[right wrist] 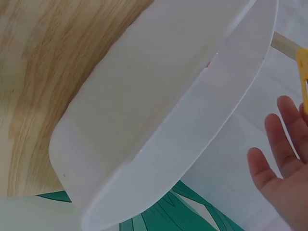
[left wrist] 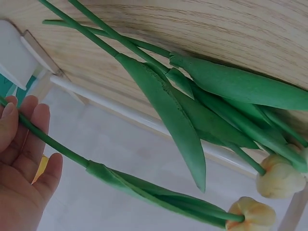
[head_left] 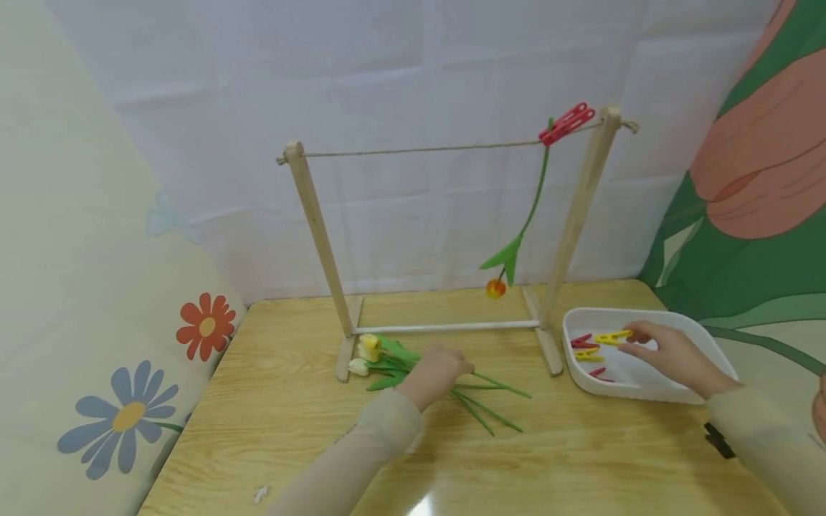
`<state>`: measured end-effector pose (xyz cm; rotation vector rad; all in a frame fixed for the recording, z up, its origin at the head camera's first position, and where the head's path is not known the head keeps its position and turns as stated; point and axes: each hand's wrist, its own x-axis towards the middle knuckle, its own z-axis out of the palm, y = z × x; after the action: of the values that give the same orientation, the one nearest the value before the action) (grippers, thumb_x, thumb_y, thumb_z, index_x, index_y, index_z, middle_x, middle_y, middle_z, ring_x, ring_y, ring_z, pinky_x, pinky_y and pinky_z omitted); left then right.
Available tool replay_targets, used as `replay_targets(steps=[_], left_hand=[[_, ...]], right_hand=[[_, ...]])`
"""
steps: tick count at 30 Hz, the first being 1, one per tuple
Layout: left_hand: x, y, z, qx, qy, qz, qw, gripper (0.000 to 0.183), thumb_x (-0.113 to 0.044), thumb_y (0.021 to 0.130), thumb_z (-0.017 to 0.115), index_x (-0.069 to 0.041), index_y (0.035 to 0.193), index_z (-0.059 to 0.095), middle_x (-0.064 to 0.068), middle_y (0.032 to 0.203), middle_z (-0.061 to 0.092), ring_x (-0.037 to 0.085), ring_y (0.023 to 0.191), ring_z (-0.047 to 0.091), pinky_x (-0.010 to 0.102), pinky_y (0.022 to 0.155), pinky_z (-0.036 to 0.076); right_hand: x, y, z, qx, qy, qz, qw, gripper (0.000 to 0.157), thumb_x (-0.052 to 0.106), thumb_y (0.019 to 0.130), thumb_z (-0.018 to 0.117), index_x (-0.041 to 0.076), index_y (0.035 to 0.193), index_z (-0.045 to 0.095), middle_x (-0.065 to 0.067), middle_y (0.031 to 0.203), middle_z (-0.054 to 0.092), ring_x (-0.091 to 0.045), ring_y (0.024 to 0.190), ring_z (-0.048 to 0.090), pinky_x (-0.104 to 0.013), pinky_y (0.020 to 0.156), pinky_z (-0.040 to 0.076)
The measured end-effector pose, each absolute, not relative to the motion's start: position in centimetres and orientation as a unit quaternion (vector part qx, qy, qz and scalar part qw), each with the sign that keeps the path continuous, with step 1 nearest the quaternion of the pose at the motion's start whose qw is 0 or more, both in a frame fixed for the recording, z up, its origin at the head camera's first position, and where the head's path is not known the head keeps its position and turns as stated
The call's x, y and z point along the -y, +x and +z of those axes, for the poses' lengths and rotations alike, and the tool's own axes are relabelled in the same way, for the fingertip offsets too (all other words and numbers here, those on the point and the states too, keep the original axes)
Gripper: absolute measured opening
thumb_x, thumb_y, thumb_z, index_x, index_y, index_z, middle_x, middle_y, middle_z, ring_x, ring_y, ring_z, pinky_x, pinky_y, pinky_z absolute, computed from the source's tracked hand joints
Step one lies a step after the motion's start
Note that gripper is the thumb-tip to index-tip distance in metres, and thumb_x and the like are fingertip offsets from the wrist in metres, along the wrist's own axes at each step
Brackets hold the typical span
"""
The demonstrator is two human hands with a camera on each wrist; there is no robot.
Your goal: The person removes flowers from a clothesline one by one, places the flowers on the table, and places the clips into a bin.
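My left hand [head_left: 439, 374] is over a bunch of artificial tulips on the table. In the left wrist view its thumb and fingers pinch the green stem of one pale yellow tulip [left wrist: 252, 214], lifted apart from the others. The remaining tulips [left wrist: 280, 176] lie together, heads to the left in the head view. My right hand [head_left: 674, 356] pinches a yellow clothespin [head_left: 611, 337] above a white tray [head_left: 700, 347]. Red clothespins and another yellow clothespin [head_left: 589, 355] lie inside the tray. In the right wrist view the held clothespin [right wrist: 303, 65] is cut off by the frame edge.
A wooden stand [head_left: 316, 226] carries a string [head_left: 419, 150] between two posts. Near the right post a red clothespin [head_left: 566, 123] clips an orange tulip [head_left: 495, 289] upside down. A white bar [head_left: 445, 327] joins the feet. A small black object [head_left: 718, 440] lies beside my right sleeve.
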<state>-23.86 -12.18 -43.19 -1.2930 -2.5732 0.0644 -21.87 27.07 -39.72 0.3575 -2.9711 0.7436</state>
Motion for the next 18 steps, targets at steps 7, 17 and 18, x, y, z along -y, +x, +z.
replay_targets(steps=[7, 17, 18], left_hand=[[12.1, -24.3, -43.7, 0.888, -0.447, 0.004, 0.106, 0.026, -0.004, 0.083, 0.069, -0.020, 0.103, 0.075, -0.005, 0.088, 0.069, 0.005, 0.076, 0.062, 0.022, 0.075, 0.048], [12.1, -24.9, -44.5, 0.880, -0.463, 0.012, 0.106, 0.023, -0.007, 0.085, 0.069, -0.021, 0.101, 0.076, -0.006, 0.092, 0.070, 0.004, 0.080, 0.062, 0.022, 0.079, 0.049], [12.1, -24.6, -44.0, 0.883, -0.458, 0.022, 0.098, 0.023, -0.007, 0.085, 0.069, -0.021, 0.102, 0.076, -0.007, 0.092, 0.070, 0.004, 0.081, 0.063, 0.022, 0.080, 0.049]], right_hand=[[-27.5, -22.2, -40.4, 0.965, 0.140, 0.222, -0.002, 0.023, 0.013, 0.090, 0.070, -0.006, 0.102, 0.063, -0.004, 0.086, 0.062, -0.020, 0.080, 0.054, -0.031, 0.064, 0.046], [-28.0, -23.2, -41.1, 0.961, 0.161, 0.217, -0.066, 0.025, 0.011, 0.089, 0.070, -0.010, 0.100, 0.062, -0.003, 0.084, 0.061, -0.015, 0.077, 0.053, -0.033, 0.065, 0.047], [-28.0, -23.3, -41.2, 0.960, 0.163, 0.216, -0.072, 0.024, 0.011, 0.089, 0.070, -0.009, 0.099, 0.063, -0.003, 0.083, 0.061, -0.015, 0.076, 0.053, -0.033, 0.065, 0.047]])
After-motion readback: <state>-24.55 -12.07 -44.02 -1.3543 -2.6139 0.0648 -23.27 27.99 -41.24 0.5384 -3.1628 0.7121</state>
